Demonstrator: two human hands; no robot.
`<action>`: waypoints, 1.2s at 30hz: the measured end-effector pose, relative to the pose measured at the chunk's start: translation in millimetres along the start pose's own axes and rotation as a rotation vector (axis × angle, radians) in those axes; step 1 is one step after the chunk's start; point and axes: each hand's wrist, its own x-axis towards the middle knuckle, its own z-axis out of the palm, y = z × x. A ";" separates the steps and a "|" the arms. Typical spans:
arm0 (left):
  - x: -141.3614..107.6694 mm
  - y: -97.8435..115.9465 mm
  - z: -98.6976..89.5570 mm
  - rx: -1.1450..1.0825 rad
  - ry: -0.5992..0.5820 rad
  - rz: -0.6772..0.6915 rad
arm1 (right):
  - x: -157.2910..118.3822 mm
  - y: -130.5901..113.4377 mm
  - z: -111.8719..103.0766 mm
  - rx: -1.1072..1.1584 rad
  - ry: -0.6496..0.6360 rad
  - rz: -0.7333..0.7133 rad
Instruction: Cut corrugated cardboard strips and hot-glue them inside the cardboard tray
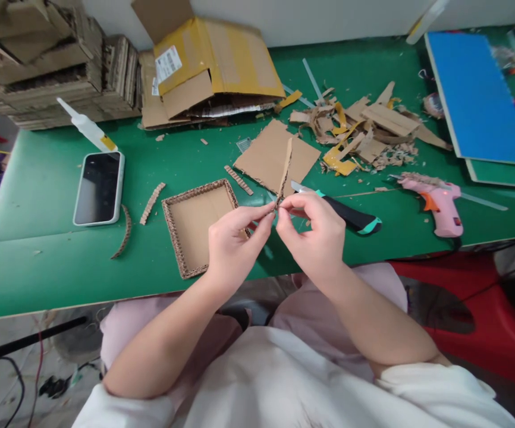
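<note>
Between the fingertips of both hands stands a narrow cardboard strip, its free end pointing up and away from me. My left hand pinches its lower end, and my right hand pinches it right beside. Under and left of my left hand lies a shallow square cardboard tray with corrugated edges, partly covered by that hand. A utility knife with a black and teal handle rests just beyond my right hand. Behind the strip lies a flat cardboard piece.
Loose corrugated strips and a phone lie at left. A pink glue gun lies at right, near a blue board. Cardboard scraps, a yellow-taped box and stacked cardboard line the back of the green table.
</note>
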 end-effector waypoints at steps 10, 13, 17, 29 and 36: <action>12.5 -0.9 -22.5 0.215 -0.151 0.183 | 0.3 8.9 -1.5 0.028 -0.065 0.071; 31.8 -14.7 -67.5 0.556 0.017 0.264 | -3.8 18.9 0.3 0.065 -0.048 0.209; 46.2 -50.2 -146.6 0.922 0.315 0.035 | -10.1 29.8 5.6 0.113 -0.064 0.310; 20.6 -86.3 -199.4 1.164 0.053 -0.187 | -17.9 37.9 21.6 0.072 -0.085 0.473; 23.7 -71.6 -192.8 1.062 0.124 -0.112 | -21.3 41.6 23.5 -0.002 -0.089 0.482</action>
